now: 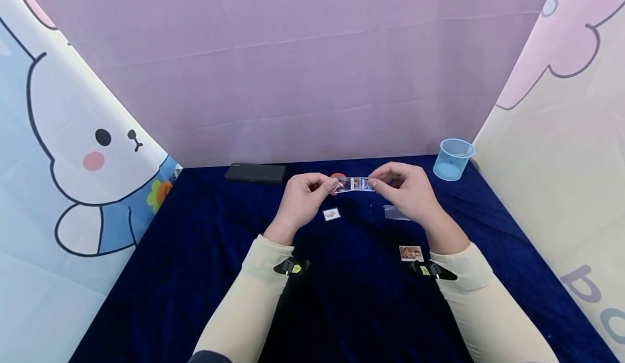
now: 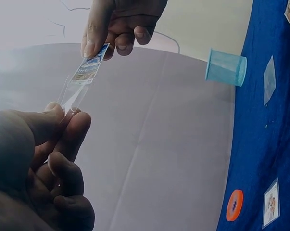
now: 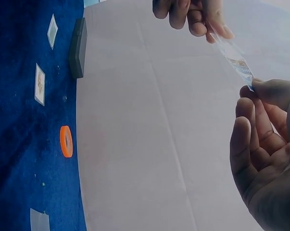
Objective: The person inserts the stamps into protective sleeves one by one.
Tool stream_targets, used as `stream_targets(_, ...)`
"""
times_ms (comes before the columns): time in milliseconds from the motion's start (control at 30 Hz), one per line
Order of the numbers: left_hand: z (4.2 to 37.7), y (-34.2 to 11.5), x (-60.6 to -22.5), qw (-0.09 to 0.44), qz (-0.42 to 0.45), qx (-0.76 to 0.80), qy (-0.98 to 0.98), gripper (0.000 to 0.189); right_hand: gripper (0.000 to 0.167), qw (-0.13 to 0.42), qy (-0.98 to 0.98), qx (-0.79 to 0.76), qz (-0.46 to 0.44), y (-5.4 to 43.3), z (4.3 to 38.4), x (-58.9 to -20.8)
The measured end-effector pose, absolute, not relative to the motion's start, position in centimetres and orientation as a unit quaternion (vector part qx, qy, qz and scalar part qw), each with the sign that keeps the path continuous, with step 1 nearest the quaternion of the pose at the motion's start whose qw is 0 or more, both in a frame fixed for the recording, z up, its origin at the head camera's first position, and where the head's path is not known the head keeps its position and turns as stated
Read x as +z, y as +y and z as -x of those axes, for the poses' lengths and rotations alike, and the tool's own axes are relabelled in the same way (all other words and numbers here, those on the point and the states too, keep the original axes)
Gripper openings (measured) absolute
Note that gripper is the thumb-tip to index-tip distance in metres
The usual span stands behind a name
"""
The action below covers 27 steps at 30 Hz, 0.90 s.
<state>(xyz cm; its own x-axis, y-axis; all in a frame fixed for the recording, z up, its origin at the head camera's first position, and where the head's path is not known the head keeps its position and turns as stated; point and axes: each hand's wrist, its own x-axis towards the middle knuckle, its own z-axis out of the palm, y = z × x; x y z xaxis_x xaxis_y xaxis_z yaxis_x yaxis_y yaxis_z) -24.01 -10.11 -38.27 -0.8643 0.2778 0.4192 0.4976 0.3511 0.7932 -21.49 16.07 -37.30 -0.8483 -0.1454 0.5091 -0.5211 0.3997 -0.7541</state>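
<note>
Above the cloth, both hands hold the ends of a small picture card and a clear plastic sleeve lined up with each other. My left hand (image 1: 304,201) pinches the sleeve (image 2: 73,98) between thumb and forefinger, the other fingers curled below. My right hand (image 1: 409,192) pinches the far end of the card (image 1: 362,184), which has blue and brown printing. The card overlaps the sleeve in the left wrist view (image 2: 87,70); I cannot tell how far it sits inside. On the cloth below lie a small sleeved card (image 1: 331,214) and a loose clear sleeve (image 1: 396,212).
A brown picture card (image 1: 411,253) lies near the right wrist. An orange roll (image 3: 66,141) is behind the hands, with a dark flat case (image 1: 255,173) at the back left. A blue cup (image 1: 452,162) stands back right. Another card (image 3: 52,32) shows in the right wrist view.
</note>
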Motion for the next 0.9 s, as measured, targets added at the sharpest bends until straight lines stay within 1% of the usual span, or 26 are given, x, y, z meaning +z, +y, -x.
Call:
stream_targets(133, 23.86, -9.87, -38.29, 0.101, 0.233, -0.514, -0.820, 0.026, 0.007, 0.175, -0.808, 0.522, -0.207, 16.22, 21.46, -37.39)
stream_targets(333, 23.77, -9.50, -38.35, 0.098, 0.242, -0.513, -0.818, 0.015, 0.010, 0.156, -0.802, 0.539, -0.203, 16.23, 21.51, -37.37)
stream_targets(433, 23.82, -9.42, -38.41, 0.095, 0.249, -0.511, -0.817, 0.012, 0.011, 0.150, -0.799, 0.546, -0.203, 16.24, 21.57, -37.39)
stream_targets(667, 23.70, -9.37, -38.36, 0.067, 0.261, -0.527, -0.806, 0.011, 0.013, 0.130, -0.780, 0.570, -0.221, 16.40, 21.65, -37.61)
stream_targets(900, 23.63, -9.15, -38.27, 0.067, 0.267, -0.527, -0.804, 0.014, 0.016, 0.131, -0.777, 0.571, -0.231, 16.25, 21.56, -37.45)
